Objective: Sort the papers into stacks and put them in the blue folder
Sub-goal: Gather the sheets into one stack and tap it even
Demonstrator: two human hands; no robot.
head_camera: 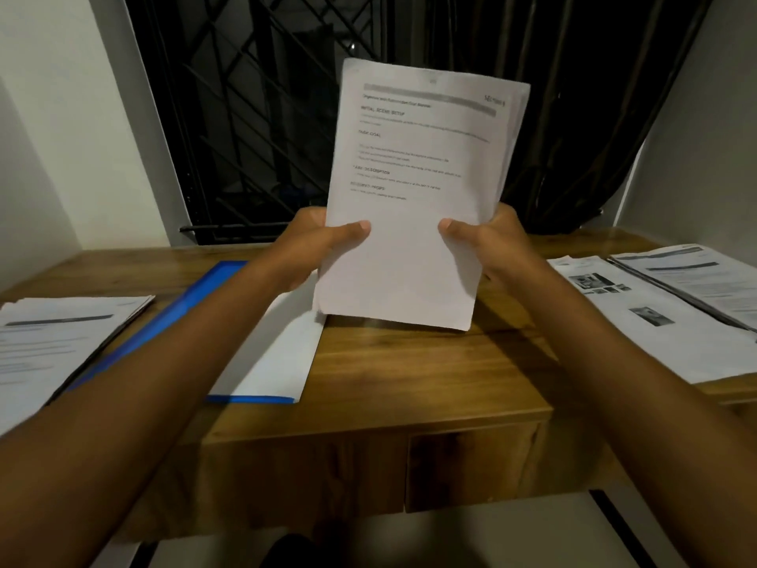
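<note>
The sheaf of papers [413, 190] is held upright above the table [409, 371] — long axis vertical, top leaning slightly right, print facing the person. The left hand [315, 248] grips its left edge and the right hand [491, 248] its right, thumbs clamped on the front, fingers hidden behind. The blue folder [200, 291] lies open lower left, part-covered by a forearm. The right stack [655, 321] is cut off — print unreadable.

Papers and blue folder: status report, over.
Left hand and right hand both grip one stack of papers, held upright above the desk. Blue folder flat on desk, white sheets on it. Left pile and right pile sit clear of the path.
</note>
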